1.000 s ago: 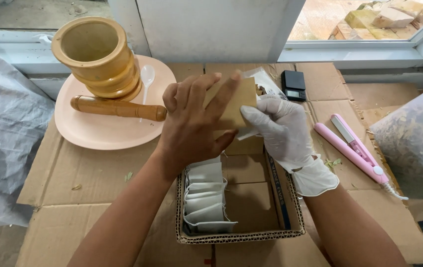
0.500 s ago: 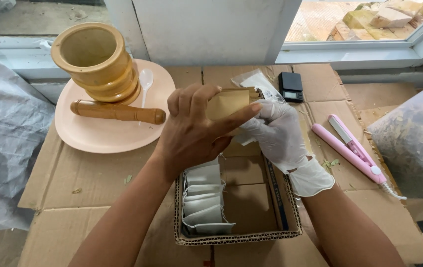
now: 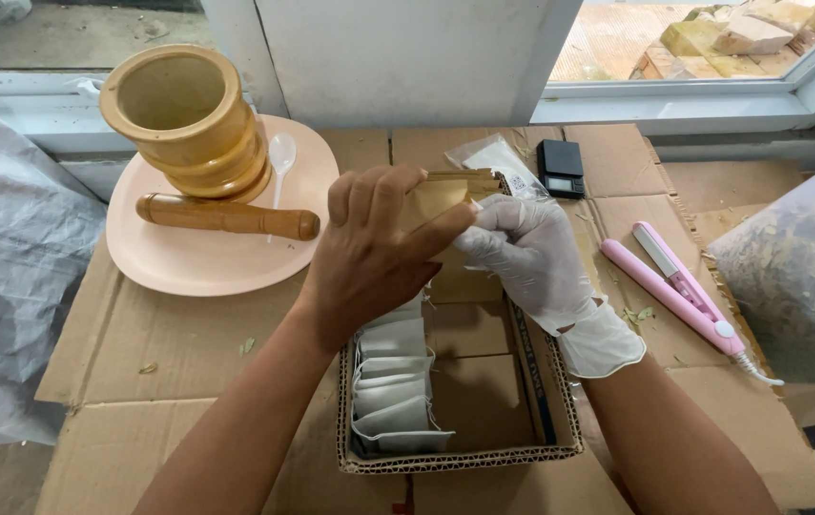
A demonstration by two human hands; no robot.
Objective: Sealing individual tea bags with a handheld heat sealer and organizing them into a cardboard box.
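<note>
Both hands meet above the far end of the cardboard box (image 3: 541,420): my bare left hand (image 3: 374,253) and gloved right hand (image 3: 531,262) together pinch a small tan paper pouch (image 3: 441,195) between fingers and thumbs. I see flattened cardboard (image 3: 140,334) covering the counter. At its right edge sits a clear bag of dried leaves (image 3: 798,272). Toward the far left corner a peach plate (image 3: 188,267) carries a wooden mortar (image 3: 188,119), pestle (image 3: 226,216) and white spoon (image 3: 280,157). White sachets (image 3: 393,391) stand filed along the box's left side. A pink sealer (image 3: 679,286) lies right of the box.
</note>
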